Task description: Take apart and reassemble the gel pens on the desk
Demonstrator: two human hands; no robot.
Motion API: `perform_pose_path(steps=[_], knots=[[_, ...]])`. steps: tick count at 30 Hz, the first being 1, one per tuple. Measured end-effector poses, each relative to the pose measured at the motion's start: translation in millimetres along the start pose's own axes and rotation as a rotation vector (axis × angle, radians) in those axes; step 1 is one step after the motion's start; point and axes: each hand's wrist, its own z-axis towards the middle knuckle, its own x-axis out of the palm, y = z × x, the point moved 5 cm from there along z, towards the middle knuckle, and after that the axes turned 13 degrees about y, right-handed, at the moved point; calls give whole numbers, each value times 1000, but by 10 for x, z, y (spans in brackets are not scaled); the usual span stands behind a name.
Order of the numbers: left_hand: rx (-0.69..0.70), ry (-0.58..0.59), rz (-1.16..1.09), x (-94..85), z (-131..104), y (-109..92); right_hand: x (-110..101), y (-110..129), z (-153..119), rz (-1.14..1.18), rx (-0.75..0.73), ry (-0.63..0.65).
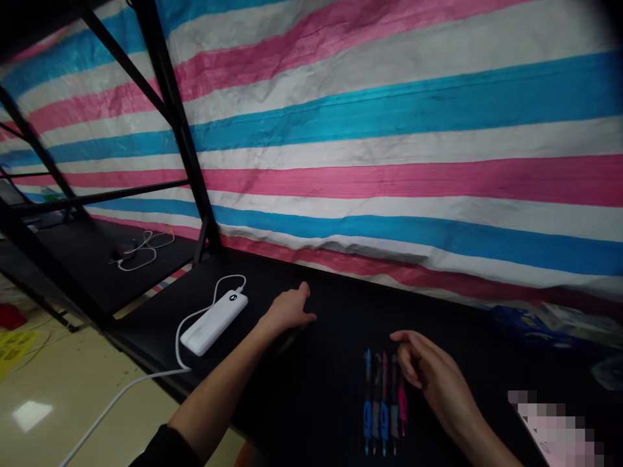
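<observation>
Several pens lie side by side on the black tabletop, among them a blue-gripped pen [367, 418], a grey-gripped pen [376, 418] and a pink pen [403, 408] at the row's right end. My right hand [433, 379] is just above and right of the pink pen, its index finger stretched out and the others loosely bent; I see nothing held. Farther back and left, my left hand [288, 310] reaches over the table with thumb and index finger apart. Nothing shows between them, though its underside is hidden. Left of it lies a white power bank [214, 323] with a cable plugged in.
The white cable [121, 389] trails off the table's left edge. A black metal frame [180, 130] rises at the left, before a striped sheet [389, 181]. Blue packaging [525, 327] lies back right, with a pixelated flat object [559, 428] at front right.
</observation>
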Motion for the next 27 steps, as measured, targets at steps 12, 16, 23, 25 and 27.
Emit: perform_pose_path(steps=[12, 16, 23, 25, 27], knots=[[-55, 0, 257, 165, 45, -45, -13, 89, 2, 28, -90, -65], [-87, 13, 261, 147, 92, 29, -17, 97, -4, 38, -80, -67], [-98, 18, 262, 115, 62, 24, -20, 96, -3, 22, -82, -58], [-109, 3, 264, 98, 39, 14, -47, 106, 4, 7, -85, -58], [-122, -23, 270, 77, 20, 0, -64, 127, 5, -41, -88, -60]])
